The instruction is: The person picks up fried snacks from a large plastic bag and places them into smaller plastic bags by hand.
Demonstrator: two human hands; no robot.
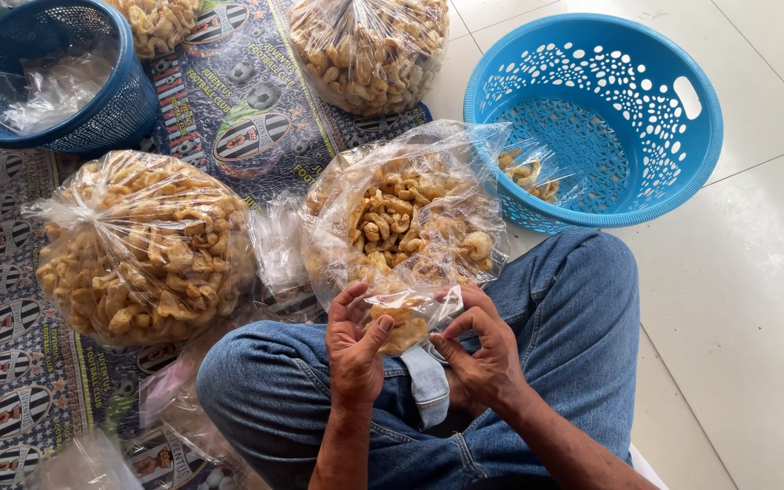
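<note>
Clear small packet [406,318] of fried crackers, pinched by left hand [354,349] & right hand [483,354] over the lap, just below open big bag [406,222]. Light-blue basket [596,118] up-right of bag; 1 tied bag [142,247] to its left.

Golden crackers [401,222], bright blue perforated basket [596,113], mat [11,363] seemingly crest-patterned

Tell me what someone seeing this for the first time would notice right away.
Most striking are the big clear bags of golden fried crackers: a tied bag at left on the patterned mat, an open bag in the middle. Just below the open one, the left hand and right hand hold a small packet of crackers over the person's jeans-clad lap. A bright blue perforated basket sits at upper right on the pale tiled floor.
</note>
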